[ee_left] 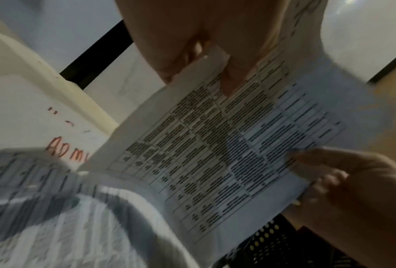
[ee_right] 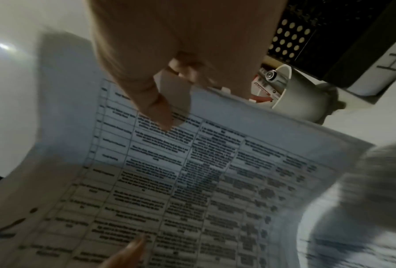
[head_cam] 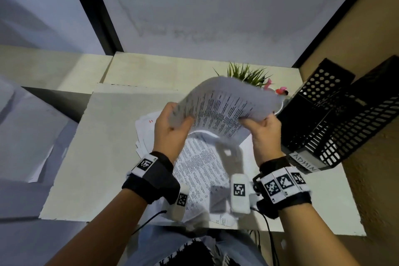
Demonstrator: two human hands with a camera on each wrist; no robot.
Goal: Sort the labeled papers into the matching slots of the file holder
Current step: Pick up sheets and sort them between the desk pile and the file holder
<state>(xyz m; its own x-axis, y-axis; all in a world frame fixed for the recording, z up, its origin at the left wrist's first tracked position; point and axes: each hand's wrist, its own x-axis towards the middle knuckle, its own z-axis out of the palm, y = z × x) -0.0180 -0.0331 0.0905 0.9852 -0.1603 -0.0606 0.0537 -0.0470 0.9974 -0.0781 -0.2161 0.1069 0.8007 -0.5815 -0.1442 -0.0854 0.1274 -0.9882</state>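
Note:
A printed sheet with a table of text (head_cam: 224, 106) is lifted and curved above the paper pile (head_cam: 200, 170) on the table. My left hand (head_cam: 170, 123) pinches its left edge, thumb on the printed side (ee_left: 233, 79). My right hand (head_cam: 261, 127) pinches its right edge, thumb pressed on the sheet (ee_right: 155, 108). The sheet (ee_left: 215, 145) is motion-blurred. The black perforated file holder (head_cam: 336, 119) stands at the right, with a white label reading ADMIN (head_cam: 304, 162) on its near slot. A paper in the pile carries red handwriting starting "ADM" (ee_left: 66, 150).
A potted green plant with pink clips (head_cam: 250, 77) stands behind the sheet, in a white pot (ee_right: 305, 101). The pale table (head_cam: 103, 136) ends at a front edge near my legs. A wall rises at the right (head_cam: 367, 28). Cables hang at the table's front (head_cam: 269, 235).

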